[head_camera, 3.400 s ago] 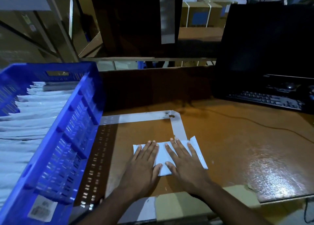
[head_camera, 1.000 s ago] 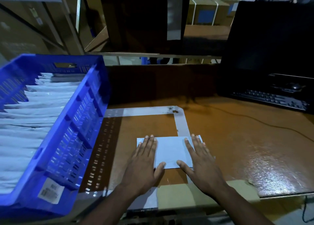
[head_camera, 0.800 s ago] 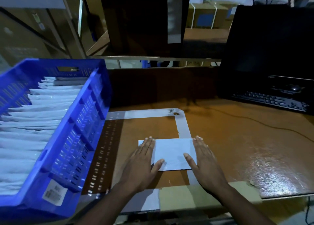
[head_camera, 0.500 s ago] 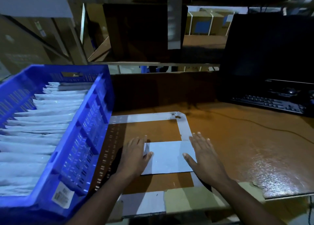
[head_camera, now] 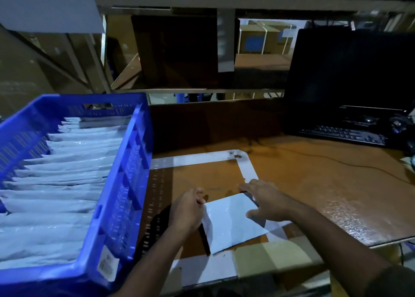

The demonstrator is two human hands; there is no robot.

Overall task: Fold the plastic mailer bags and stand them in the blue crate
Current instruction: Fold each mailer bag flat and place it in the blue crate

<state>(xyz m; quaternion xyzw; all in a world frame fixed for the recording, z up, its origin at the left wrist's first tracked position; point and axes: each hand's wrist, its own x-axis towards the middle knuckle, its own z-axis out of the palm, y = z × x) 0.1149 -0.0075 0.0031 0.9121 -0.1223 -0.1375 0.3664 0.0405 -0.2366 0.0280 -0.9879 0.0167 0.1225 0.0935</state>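
Note:
A folded white mailer bag point(head_camera: 232, 221) lies tilted on the brown table, its left edge lifted off the surface. My left hand point(head_camera: 187, 209) grips that left edge with curled fingers. My right hand point(head_camera: 266, 201) lies over the bag's upper right corner with fingers stretched out. The blue crate point(head_camera: 125, 180) stands to the left, holding several folded white mailer bags point(head_camera: 58, 184) upright in a row.
White tape point(head_camera: 202, 158) marks a rectangle on the table around the work spot. A black monitor point(head_camera: 350, 72) and keyboard point(head_camera: 343, 135) stand at the back right, with a cable point(head_camera: 359, 166) trailing across the table. Shelving with cardboard boxes rises behind.
My left hand moved from flat on the bag to curling round its left edge and raising it. The bag has turned and tilted. My right hand slid toward its upper right corner.

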